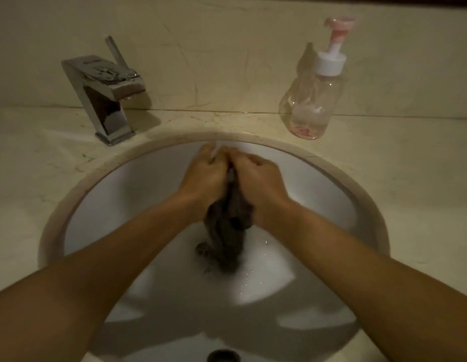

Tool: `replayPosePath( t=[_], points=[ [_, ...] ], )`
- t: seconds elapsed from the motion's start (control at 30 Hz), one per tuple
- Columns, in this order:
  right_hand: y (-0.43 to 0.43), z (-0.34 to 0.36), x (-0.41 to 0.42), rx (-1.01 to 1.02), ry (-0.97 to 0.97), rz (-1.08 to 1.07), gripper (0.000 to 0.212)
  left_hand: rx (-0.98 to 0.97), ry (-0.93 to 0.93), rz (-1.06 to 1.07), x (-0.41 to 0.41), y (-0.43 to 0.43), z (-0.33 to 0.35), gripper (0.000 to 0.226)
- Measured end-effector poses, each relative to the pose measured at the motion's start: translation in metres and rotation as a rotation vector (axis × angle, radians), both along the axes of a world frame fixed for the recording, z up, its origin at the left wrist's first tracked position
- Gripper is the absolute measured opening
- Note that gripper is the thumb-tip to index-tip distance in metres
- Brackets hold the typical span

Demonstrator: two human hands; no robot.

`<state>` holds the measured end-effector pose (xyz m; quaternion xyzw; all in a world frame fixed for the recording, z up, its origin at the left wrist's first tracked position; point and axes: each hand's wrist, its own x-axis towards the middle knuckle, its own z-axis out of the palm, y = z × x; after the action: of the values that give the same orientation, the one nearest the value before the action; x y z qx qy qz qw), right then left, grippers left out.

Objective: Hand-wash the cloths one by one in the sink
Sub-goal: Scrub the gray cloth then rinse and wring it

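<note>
Head view, left hand and right hand gripping grey cloth over sink, soap bottle nearly empty

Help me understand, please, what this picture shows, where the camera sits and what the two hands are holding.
There is no machine here: a person wears one wide-angle camera on the head, so you look down at their own bare hands. The left hand and right hand both grip a dark grey bunched cloth, which hangs into the white oval sink. On the beige marble counter stand a square chrome tap, back left, and a clear plastic pump bottle with a pink-and-white top, back right.
</note>
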<state>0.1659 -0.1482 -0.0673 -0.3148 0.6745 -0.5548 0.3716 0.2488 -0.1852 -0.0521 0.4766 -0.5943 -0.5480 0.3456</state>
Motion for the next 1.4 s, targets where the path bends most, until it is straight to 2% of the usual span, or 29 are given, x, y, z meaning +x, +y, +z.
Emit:
replayPosePath(
  t=[0.07, 0.13, 0.23, 0.3, 0.33, 0.37, 0.43, 0.47, 0.5, 0.53, 0.6, 0.63, 0.7, 0.73, 0.8, 0.83, 0.87, 0.9, 0.93, 0.97, 1.0, 1.07, 1.13, 1.27, 1.4],
  points=[
    [0.004, -0.002, 0.019, -0.003, 0.019, 0.075, 0.055, 0.015, -0.004, 0.080, 0.009, -0.012, 0.001, 0.037],
    [0.002, -0.003, 0.018, -0.032, 0.064, 0.090, 0.046, 0.067, 0.014, 0.080, 0.013, -0.015, -0.002, 0.027],
    [-0.007, 0.005, -0.018, 0.060, 0.271, 0.015, 0.048, 0.157, 0.076, -0.058, 0.004, -0.005, 0.000, 0.025],
    [-0.011, 0.007, -0.040, 0.213, 0.449, 0.068, 0.053, 0.173, 0.026, -0.191, -0.002, -0.003, -0.002, 0.027],
    [-0.012, 0.005, -0.047, 0.303, 0.574, 0.133, 0.054, 0.129, -0.092, -0.245, -0.002, -0.003, -0.003, 0.030],
    [-0.010, 0.004, -0.050, 0.396, 0.703, 0.215, 0.056, 0.039, -0.288, -0.279, 0.000, -0.005, -0.006, 0.038],
    [-0.008, 0.000, -0.050, 0.571, 0.935, 0.316, 0.058, -0.168, -0.800, -0.342, 0.009, -0.012, -0.016, 0.068],
    [-0.006, 0.001, -0.047, 0.618, 1.043, 0.325, 0.058, -0.271, -0.977, -0.351, 0.014, -0.015, -0.019, 0.078],
    [-0.005, 0.004, -0.044, 0.606, 1.139, 0.315, 0.056, -0.369, -1.070, -0.345, 0.018, -0.019, -0.020, 0.080],
    [-0.003, 0.009, -0.041, 0.550, 1.188, 0.321, 0.052, -0.423, -1.091, -0.323, 0.021, -0.021, -0.018, 0.071],
    [-0.001, 0.015, -0.035, 0.465, 1.097, 0.518, 0.027, -0.468, -1.055, -0.391, 0.024, -0.023, -0.016, 0.035],
    [0.001, 0.012, -0.033, 0.514, 1.002, 0.677, 0.012, -0.478, -1.073, -0.503, 0.022, -0.023, -0.016, 0.023],
    [0.003, 0.000, -0.031, 0.698, 0.912, 0.956, 0.014, -0.427, -1.166, -0.758, 0.020, -0.022, -0.021, 0.016],
    [0.004, -0.003, -0.033, 0.757, 0.936, 1.007, 0.017, -0.373, -1.197, -0.850, 0.020, -0.020, -0.024, 0.020],
    [0.003, -0.012, -0.037, 0.783, 1.000, 1.020, 0.034, -0.284, -1.173, -0.962, 0.020, -0.019, -0.027, 0.020],
    [0.002, -0.017, -0.039, 0.799, 1.059, 1.022, 0.055, -0.267, -1.161, -1.002, 0.021, -0.018, -0.028, 0.014],
    [0.002, -0.022, -0.038, 0.808, 1.148, 1.000, 0.077, -0.255, -1.206, -1.034, 0.021, -0.017, -0.030, 0.027],
    [0.002, -0.028, -0.036, 0.793, 1.216, 0.947, 0.086, -0.294, -1.289, -1.046, 0.022, -0.018, -0.033, 0.051],
    [0.001, -0.035, -0.032, 0.729, 1.258, 0.863, 0.080, -0.307, -1.377, -0.992, 0.023, -0.018, -0.035, 0.071],
    [0.000, -0.041, -0.028, 0.635, 1.290, 0.776, 0.063, -0.319, -1.421, -0.920, 0.023, -0.021, -0.040, 0.074],
    [-0.004, -0.047, -0.028, 0.557, 1.313, 0.711, 0.046, -0.318, -1.432, -0.860, 0.022, -0.022, -0.044, 0.059],
    [-0.011, -0.051, -0.030, 0.490, 1.208, 0.641, 0.027, -0.327, -1.341, -0.751, 0.022, -0.028, -0.044, 0.024],
    [-0.018, -0.047, -0.032, 0.449, 0.961, 0.607, 0.016, -0.290, -1.139, -0.599, 0.023, -0.031, -0.033, 0.014],
    [-0.022, -0.015, -0.036, 0.195, 0.605, 0.392, 0.018, -0.096, -0.541, -0.146, 0.013, -0.032, -0.013, 0.018],
    [-0.018, 0.000, -0.038, 0.078, 0.350, 0.269, 0.016, 0.002, -0.210, 0.020, 0.010, -0.025, -0.002, 0.024]
  ],
)
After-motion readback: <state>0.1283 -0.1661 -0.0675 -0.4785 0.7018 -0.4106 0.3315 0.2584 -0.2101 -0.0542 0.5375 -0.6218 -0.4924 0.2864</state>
